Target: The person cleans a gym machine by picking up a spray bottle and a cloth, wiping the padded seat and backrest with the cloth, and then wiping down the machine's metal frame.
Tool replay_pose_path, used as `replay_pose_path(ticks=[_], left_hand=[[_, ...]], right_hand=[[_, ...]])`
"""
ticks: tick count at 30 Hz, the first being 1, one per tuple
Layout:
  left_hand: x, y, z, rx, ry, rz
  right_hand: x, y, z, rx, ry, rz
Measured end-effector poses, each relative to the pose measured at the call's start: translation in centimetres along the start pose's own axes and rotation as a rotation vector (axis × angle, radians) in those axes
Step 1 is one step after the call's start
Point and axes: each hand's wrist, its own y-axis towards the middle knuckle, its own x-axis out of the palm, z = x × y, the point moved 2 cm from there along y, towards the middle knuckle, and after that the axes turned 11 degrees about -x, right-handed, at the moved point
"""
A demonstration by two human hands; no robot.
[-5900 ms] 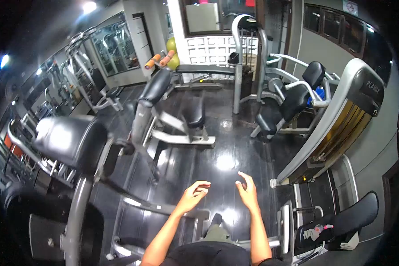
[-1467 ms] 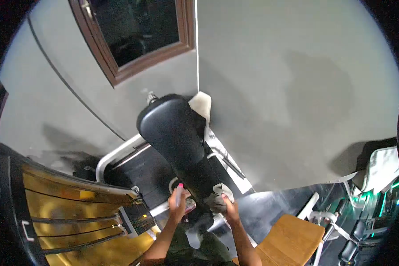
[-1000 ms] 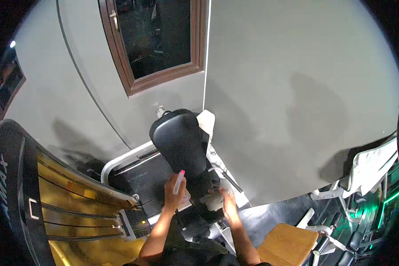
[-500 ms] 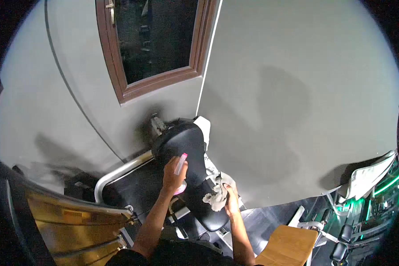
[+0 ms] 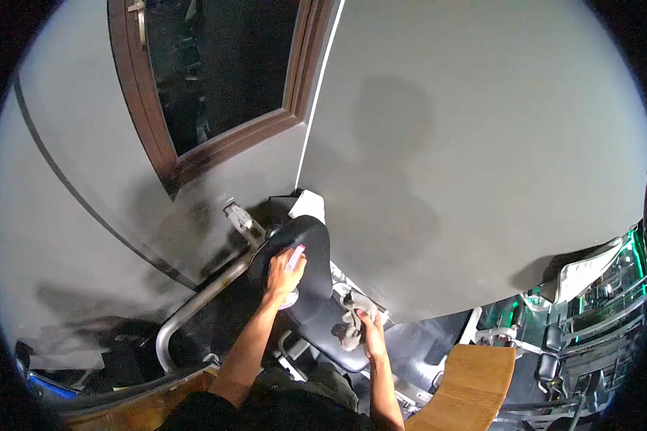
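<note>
My left hand (image 5: 284, 274) is closed around a spray bottle (image 5: 295, 256) with a pink and whitish top. The lower end of the bottle shows just below my fingers. Right behind it stands the black padded backrest (image 5: 313, 241) of a gym bench. A crumpled grey-white cloth (image 5: 351, 336) hangs from my closed right hand (image 5: 372, 332), above the black seat pad (image 5: 327, 330). Part of the seat is hidden by the cloth and my arms.
A curved metal bar (image 5: 201, 305) runs along the left of the bench. Grey walls (image 5: 481, 165) meet behind it, near a brown-framed window (image 5: 230, 136). At the lower right are a wooden board (image 5: 467, 388) and gym machines (image 5: 553, 345) with green lights.
The view has shifted, so the window and bench appear farther left and the bench more turned. Both hands keep their grips, and the cloth hangs slightly lower in view.
</note>
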Motion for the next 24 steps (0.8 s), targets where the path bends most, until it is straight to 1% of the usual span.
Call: replay_pose_path(ticks=[2, 4, 6, 8, 9, 12, 13, 14, 16, 18, 19, 23, 24], left_hand=[[0.5, 0.9, -2.3, -0.092, -0.005, 0.016], [0.1, 1.1, -0.7, 0.072, 0.088, 0.053], [-0.1, 1.2, 0.0, 0.09, 0.074, 0.084], [0.1, 1.2, -0.5, -0.227, -0.15, -0.005], [0.2, 1.4, -0.5, -0.081, -0.025, 0.08], [0.2, 1.3, -1.3, -0.038, -0.03, 0.035], [0.2, 1.5, -1.6, 0.017, -0.051, 0.07], [0.3, 1.6, -1.8, 0.016, -0.047, 0.077], [0.1, 1.2, -0.7, -0.083, -0.112, 0.047], [0.1, 1.2, -0.3, -0.118, -0.112, 0.046], [0.0, 1.2, -0.3, -0.152, -0.113, 0.036], [-0.1, 1.4, -0.5, -0.125, -0.103, 0.024], [-0.1, 1.4, -0.8, -0.212, -0.213, 0.015]], right_hand=[[0.0, 0.6, 0.4, -0.033, 0.012, -0.001], [1.3, 1.2, -0.3, -0.036, 0.011, 0.004], [1.9, 1.8, 0.0, -0.041, -0.015, -0.003], [2.2, 2.7, 0.4, 0.011, -0.03, -0.009], [2.5, 3.3, 0.6, 0.004, -0.048, -0.039], [3.8, 5.2, 0.6, -0.004, -0.074, -0.111], [4.4, 5.8, 0.5, 0.021, -0.085, -0.134], [4.8, 6.5, 0.5, 0.046, -0.096, -0.157], [5.1, 7.6, 0.8, 0.033, -0.089, -0.193], [5.2, 8.8, 0.9, -0.023, -0.061, -0.214], [5.1, 9.3, 0.9, 0.003, -0.101, -0.225], [4.5, 10.9, 1.8, -0.017, -0.077, -0.281], [4.4, 11.0, 1.7, -0.013, -0.076, -0.292]])
